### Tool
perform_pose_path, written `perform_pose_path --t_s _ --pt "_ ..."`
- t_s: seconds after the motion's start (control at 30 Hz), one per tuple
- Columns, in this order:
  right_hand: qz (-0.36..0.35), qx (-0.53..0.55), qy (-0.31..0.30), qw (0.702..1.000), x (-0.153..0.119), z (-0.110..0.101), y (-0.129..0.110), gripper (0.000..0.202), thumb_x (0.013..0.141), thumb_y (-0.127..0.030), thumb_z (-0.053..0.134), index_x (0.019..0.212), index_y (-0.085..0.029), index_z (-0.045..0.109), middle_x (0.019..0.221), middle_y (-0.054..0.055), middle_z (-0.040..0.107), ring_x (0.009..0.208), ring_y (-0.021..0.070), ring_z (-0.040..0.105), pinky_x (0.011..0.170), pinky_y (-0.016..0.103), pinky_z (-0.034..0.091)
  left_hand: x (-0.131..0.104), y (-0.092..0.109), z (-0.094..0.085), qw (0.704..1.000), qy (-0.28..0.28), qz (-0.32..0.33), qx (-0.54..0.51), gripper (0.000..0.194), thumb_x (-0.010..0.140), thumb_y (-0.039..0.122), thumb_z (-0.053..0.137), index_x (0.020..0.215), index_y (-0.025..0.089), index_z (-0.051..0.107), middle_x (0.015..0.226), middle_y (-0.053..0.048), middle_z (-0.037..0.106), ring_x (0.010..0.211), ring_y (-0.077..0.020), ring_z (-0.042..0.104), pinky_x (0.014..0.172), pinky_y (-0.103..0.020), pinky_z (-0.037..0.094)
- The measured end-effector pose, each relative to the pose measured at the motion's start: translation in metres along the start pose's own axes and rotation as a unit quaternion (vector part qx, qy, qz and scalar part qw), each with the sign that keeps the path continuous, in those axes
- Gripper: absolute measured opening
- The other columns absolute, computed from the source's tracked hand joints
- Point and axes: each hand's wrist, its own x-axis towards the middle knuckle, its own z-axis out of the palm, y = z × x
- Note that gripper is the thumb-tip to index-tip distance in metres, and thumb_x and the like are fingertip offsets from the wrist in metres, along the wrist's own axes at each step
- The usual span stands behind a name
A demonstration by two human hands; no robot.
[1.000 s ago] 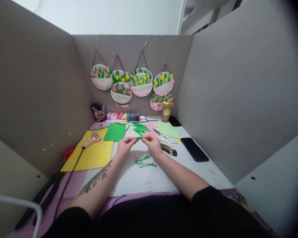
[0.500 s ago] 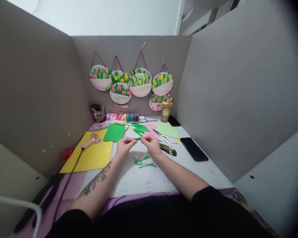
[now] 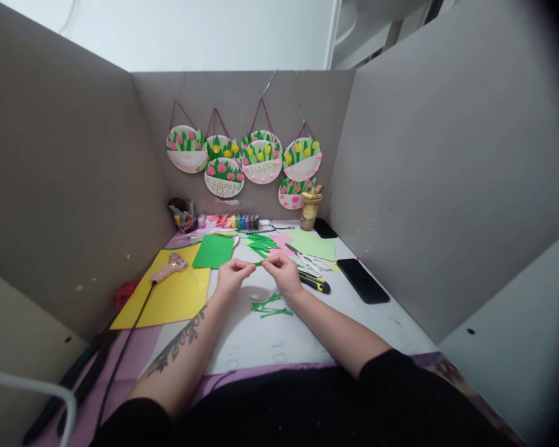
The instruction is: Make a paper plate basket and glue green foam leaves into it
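Note:
Between my two hands is a small green paper piece (image 3: 259, 264), mostly covered by my fingers. My left hand (image 3: 234, 275) pinches one end of it, and my right hand (image 3: 282, 273) pinches the other. Below them on the white table cover lie curled green paper scraps (image 3: 271, 306). Just beyond my fingers is a pile of cut green paper leaves (image 3: 261, 243), with a pink paper sheet (image 3: 282, 242) beside it. White-handled scissors (image 3: 310, 261) and a black and yellow utility knife (image 3: 315, 282) lie to the right of my right hand.
On the left, a pink glue gun (image 3: 170, 269) with a cord rests on yellow sheets (image 3: 168, 304), near a green sheet (image 3: 213, 251). A black phone (image 3: 363, 281) lies at right. Decorated paper plates (image 3: 261, 162) hang on the back panel (image 3: 242, 90) above paint bottles (image 3: 245, 222).
The whole view has shifted very slightly. Both hands keep their pinch on the green paper piece, almost in the same place.

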Motion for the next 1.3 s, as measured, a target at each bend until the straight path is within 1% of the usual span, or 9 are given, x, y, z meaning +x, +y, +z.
perform_pose_path --t_s 0.27,0.43,0.6,0.77,0.93,0.97,1.03,1.13,1.3 --pt "-0.009 -0.010 0.009 1.000 -0.001 0.001 -0.001 0.022 0.064 -0.035 0.074 0.068 -0.018 0.061 0.065 0.000 0.062 0.061 0.0141 0.055 0.064 0.029 0.045 0.001 -0.005 0.001 1.000 0.001 0.007 -0.010 0.026 0.058 0.034 0.078 0.056 0.016 0.058 0.063 -0.002 0.064 0.062 -0.0139 0.057 0.061 -0.026 0.043" --pt "-0.021 0.002 0.025 0.999 0.000 0.003 -0.002 0.029 0.063 -0.036 0.074 0.066 -0.020 0.050 0.063 -0.003 0.057 0.060 0.0126 0.052 0.062 0.028 0.044 0.003 -0.008 0.004 0.999 -0.001 0.010 -0.037 0.032 0.057 0.034 0.079 0.059 0.017 0.052 0.060 0.001 0.062 0.059 -0.0126 0.057 0.059 -0.025 0.042" --pt "-0.010 0.039 0.026 0.999 0.003 0.002 -0.002 0.042 0.061 -0.032 0.073 0.082 -0.023 0.038 0.060 -0.009 0.053 0.057 0.0111 0.053 0.062 0.026 0.044 0.004 -0.008 0.005 0.995 -0.012 -0.021 -0.098 0.046 0.052 0.033 0.080 0.075 0.021 0.042 0.056 0.007 0.058 0.051 -0.0105 0.055 0.054 -0.022 0.039" --pt "0.000 0.030 0.022 0.999 0.010 -0.008 -0.004 0.043 0.062 -0.030 0.072 0.082 -0.024 0.035 0.058 -0.010 0.053 0.052 0.0093 0.050 0.057 0.023 0.040 0.006 -0.010 0.004 0.995 -0.011 -0.018 -0.098 0.047 0.052 0.032 0.079 0.074 0.022 0.038 0.054 0.009 0.055 0.051 -0.0096 0.054 0.054 -0.020 0.037" --pt "-0.008 0.075 0.091 0.993 0.016 -0.013 0.001 0.044 0.064 -0.033 0.071 0.090 -0.023 0.037 0.064 -0.008 0.057 0.056 0.0105 0.053 0.059 0.024 0.042 0.009 -0.012 0.004 0.993 0.010 -0.019 -0.115 0.045 0.055 0.030 0.077 0.073 0.021 0.037 0.056 0.007 0.058 0.051 -0.0089 0.053 0.055 -0.020 0.036" --pt "-0.006 0.080 0.083 0.993 0.015 -0.012 0.003 0.044 0.063 -0.033 0.072 0.092 -0.023 0.039 0.064 -0.008 0.056 0.056 0.0104 0.053 0.059 0.024 0.042 0.009 -0.012 0.004 0.992 0.014 -0.018 -0.121 0.045 0.055 0.030 0.077 0.073 0.021 0.036 0.056 0.007 0.058 0.051 -0.0088 0.052 0.055 -0.020 0.036" --pt "0.005 0.070 0.025 0.997 0.012 -0.006 0.006 0.042 0.061 -0.033 0.073 0.091 -0.022 0.046 0.061 -0.008 0.054 0.055 0.0102 0.050 0.057 0.024 0.041 0.008 -0.013 0.006 0.992 0.017 -0.016 -0.128 0.045 0.056 0.030 0.077 0.071 0.021 0.036 0.055 0.008 0.056 0.051 -0.0087 0.052 0.054 -0.020 0.036" --pt "0.030 0.042 -0.064 0.997 0.004 0.004 0.010 0.031 0.060 -0.036 0.074 0.078 -0.019 0.056 0.058 -0.005 0.053 0.053 0.0104 0.046 0.053 0.024 0.037 0.004 -0.012 0.010 0.991 0.003 -0.019 -0.136 0.045 0.056 0.031 0.077 0.070 0.021 0.035 0.054 0.008 0.054 0.051 -0.0088 0.052 0.055 -0.020 0.037" --pt "0.063 0.038 -0.056 0.996 -0.001 0.009 0.011 0.025 0.059 -0.037 0.074 0.065 -0.018 0.059 0.051 -0.005 0.051 0.049 0.0096 0.041 0.049 0.024 0.031 0.000 -0.012 0.015 0.990 -0.016 -0.039 -0.136 0.048 0.052 0.032 0.079 0.071 0.021 0.037 0.055 0.007 0.056 0.051 -0.0099 0.054 0.054 -0.021 0.038"
